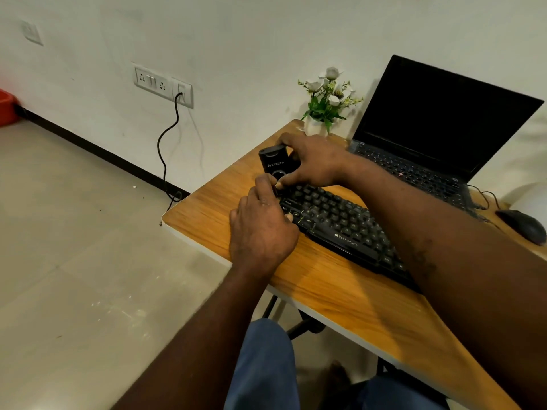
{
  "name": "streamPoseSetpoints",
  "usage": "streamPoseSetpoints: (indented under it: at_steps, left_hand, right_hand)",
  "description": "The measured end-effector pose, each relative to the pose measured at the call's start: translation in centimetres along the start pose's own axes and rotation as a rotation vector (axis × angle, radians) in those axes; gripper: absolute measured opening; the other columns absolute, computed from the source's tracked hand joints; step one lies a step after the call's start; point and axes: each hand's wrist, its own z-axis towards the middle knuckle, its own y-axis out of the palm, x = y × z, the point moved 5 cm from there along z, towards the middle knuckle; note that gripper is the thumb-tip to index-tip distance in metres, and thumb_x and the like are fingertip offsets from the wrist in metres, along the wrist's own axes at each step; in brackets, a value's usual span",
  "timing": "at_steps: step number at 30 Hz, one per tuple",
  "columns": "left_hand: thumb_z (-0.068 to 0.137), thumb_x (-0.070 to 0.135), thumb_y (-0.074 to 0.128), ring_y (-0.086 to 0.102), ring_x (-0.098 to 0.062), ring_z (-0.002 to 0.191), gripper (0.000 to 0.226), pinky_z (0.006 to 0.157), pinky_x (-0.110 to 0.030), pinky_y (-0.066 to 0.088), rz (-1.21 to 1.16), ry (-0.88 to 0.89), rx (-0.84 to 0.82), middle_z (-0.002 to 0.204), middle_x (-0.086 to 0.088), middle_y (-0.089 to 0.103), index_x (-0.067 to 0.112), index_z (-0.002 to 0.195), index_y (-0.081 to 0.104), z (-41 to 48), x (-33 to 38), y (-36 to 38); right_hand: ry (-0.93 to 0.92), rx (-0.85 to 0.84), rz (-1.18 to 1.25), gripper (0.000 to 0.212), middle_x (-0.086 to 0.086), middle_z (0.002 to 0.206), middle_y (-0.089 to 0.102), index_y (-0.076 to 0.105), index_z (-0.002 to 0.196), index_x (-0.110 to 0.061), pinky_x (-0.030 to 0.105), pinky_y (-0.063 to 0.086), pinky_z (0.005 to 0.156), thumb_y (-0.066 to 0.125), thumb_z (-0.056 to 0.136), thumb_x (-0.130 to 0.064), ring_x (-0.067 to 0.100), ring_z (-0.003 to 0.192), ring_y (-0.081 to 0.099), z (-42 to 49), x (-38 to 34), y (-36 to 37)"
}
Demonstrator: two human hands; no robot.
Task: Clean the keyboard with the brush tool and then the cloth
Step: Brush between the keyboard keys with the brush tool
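Okay, wooden table [340, 287] with a black Zebronics keyboard [340, 227] lying diagonally across it. The black brush tool [276, 162], a small boxy unit with a STRIFF logo, is held tilted just over the keyboard's far left corner. The right hand [313, 162] reaches across the keys and grips the tool's upper body, fingers wrapped over its top and thumb on the near side. The left hand [262, 232] sits at the keyboard's left end, fingers curled, thumb and forefinger pinching the tool's lower end; what exactly they catch there is too dark to tell. Behind the keyboard sits an open laptop [438, 128] with a dark screen. A white pot of artificial white flowers [325, 99] sits at the table's far corner, just beside the laptop. A black mouse [524, 226] lies at the right edge. On the wall is a socket panel [162, 84], with a black cable [165, 149] plugged in and hanging to the floor. Blue jeans [263, 365] show below.
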Motion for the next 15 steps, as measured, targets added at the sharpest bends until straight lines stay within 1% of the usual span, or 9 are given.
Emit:
streamPoseSetpoints:
  at_steps: [2,5,7,9,11,12,14,15]
  left_hand:
    - [0.085,0.024,0.071,0.054,-0.020,0.121,0.070,0.105,-0.049,0.039,0.005,-0.001,-0.004,0.125,0.003,0.060,0.029,0.141,0.029,0.0,0.0,0.0]
    - [0.087,0.024,0.070,0.053,-0.021,0.122,0.066,0.105,-0.049,0.039,0.019,0.007,-0.008,0.125,0.002,0.060,0.029,0.138,0.029,0.0,-0.1,0.0]
    - [0.087,0.023,0.068,0.052,-0.021,0.120,0.062,0.102,-0.046,0.037,0.041,0.029,0.006,0.125,0.002,0.059,0.030,0.135,0.030,-0.1,0.1,0.0]
    - [0.088,0.025,0.064,0.049,-0.023,0.118,0.058,0.098,-0.044,0.036,0.090,0.076,0.016,0.127,0.001,0.056,0.030,0.136,0.031,-0.3,0.5,0.2]
    - [0.091,0.034,0.062,0.046,-0.024,0.121,0.058,0.099,-0.045,0.037,0.147,0.117,-0.005,0.132,0.000,0.053,0.030,0.141,0.031,-0.5,0.8,0.5]
    - [0.092,0.043,0.062,0.045,-0.024,0.123,0.060,0.100,-0.046,0.037,0.185,0.130,-0.023,0.136,-0.001,0.051,0.030,0.143,0.030,-0.5,0.9,0.8]
    - [0.089,0.060,0.063,0.045,-0.025,0.126,0.071,0.102,-0.048,0.038,0.229,0.137,-0.048,0.138,-0.002,0.049,0.031,0.145,0.029,-0.4,0.9,1.1]
    - [0.087,0.064,0.065,0.046,-0.024,0.126,0.075,0.103,-0.047,0.037,0.211,0.128,-0.058,0.138,-0.001,0.050,0.032,0.144,0.028,-0.4,0.7,1.0]
  right_hand:
    - [0.045,0.061,0.015,0.071,0.001,0.112,0.067,0.052,0.133,-0.021,0.027,0.045,0.074,0.090,0.076,-0.038,0.019,0.096,0.063,-0.1,0.9,-0.3]
    - [0.203,0.247,0.020,0.071,0.012,0.124,0.066,0.051,0.135,-0.018,0.032,0.049,0.079,0.090,0.077,-0.031,0.029,0.110,0.065,-1.0,3.9,-0.9]
    - [0.273,0.278,0.064,0.070,0.012,0.125,0.065,0.053,0.133,-0.017,0.032,0.048,0.080,0.091,0.076,-0.029,0.030,0.112,0.064,-1.8,5.6,-0.5]
    - [0.314,0.282,0.173,0.070,0.009,0.126,0.065,0.055,0.132,-0.017,0.034,0.052,0.085,0.093,0.074,-0.029,0.027,0.111,0.064,-2.7,6.9,0.0]
    - [0.352,0.290,0.249,0.070,0.007,0.126,0.066,0.055,0.132,-0.020,0.040,0.056,0.092,0.093,0.073,-0.028,0.024,0.108,0.065,-3.8,7.8,0.0]
    - [0.369,0.287,0.236,0.069,0.008,0.127,0.067,0.055,0.131,-0.020,0.040,0.056,0.094,0.092,0.073,-0.028,0.024,0.108,0.065,-4.4,8.3,0.0]
    - [0.408,0.265,0.208,0.068,0.009,0.129,0.066,0.054,0.132,-0.019,0.042,0.056,0.097,0.092,0.075,-0.028,0.027,0.114,0.064,-5.7,9.4,-0.2]
    - [0.428,0.253,0.199,0.069,0.010,0.130,0.066,0.054,0.133,-0.018,0.043,0.055,0.099,0.091,0.075,-0.026,0.028,0.117,0.063,-6.4,9.9,-0.3]
